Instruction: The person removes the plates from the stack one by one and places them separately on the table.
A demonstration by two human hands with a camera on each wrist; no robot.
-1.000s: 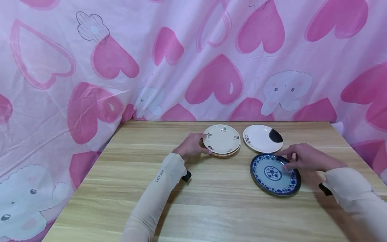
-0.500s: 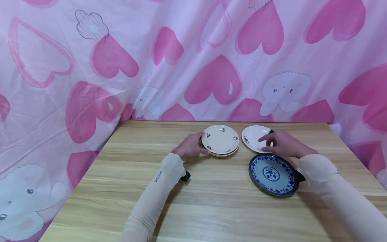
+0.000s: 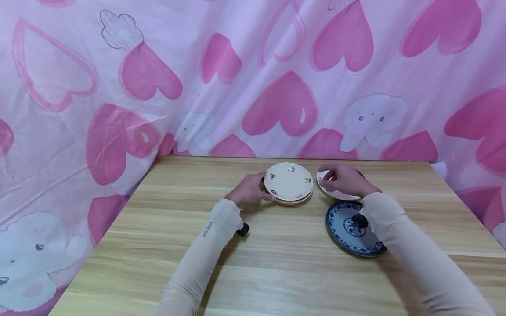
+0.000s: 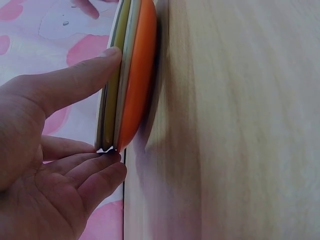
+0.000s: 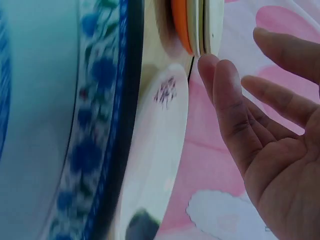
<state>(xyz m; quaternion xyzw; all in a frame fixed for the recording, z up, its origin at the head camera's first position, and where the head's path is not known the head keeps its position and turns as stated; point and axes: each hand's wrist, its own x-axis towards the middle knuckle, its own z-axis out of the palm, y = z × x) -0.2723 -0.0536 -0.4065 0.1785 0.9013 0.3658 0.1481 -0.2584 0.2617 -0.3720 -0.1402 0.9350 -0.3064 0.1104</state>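
At the back of the table stands a small stack of plates (image 3: 288,181): a cream one with little dark motifs on top, an orange-sided one (image 4: 139,75) lowest. My left hand (image 3: 248,191) holds the stack's left edge, thumb against the rims and fingertips at the edge. My right hand (image 3: 345,180) hovers with loosely bent fingers over a white plate (image 5: 155,145) with a black patch, partly hiding it in the head view. Nothing is between its fingers. Nearer me lies a blue-and-white patterned plate (image 3: 341,235), under my right wrist.
The wooden table (image 3: 276,272) reaches back to a pink cloth (image 3: 221,96) printed with hearts and white animals, which hangs along the back and left. A black wrist device (image 3: 243,229) sits under my left cuff.
My right hand has left the blue-and-white plate and moved left and back, across the white plate toward the stack. My left hand stays at the stack; the plates have not moved.
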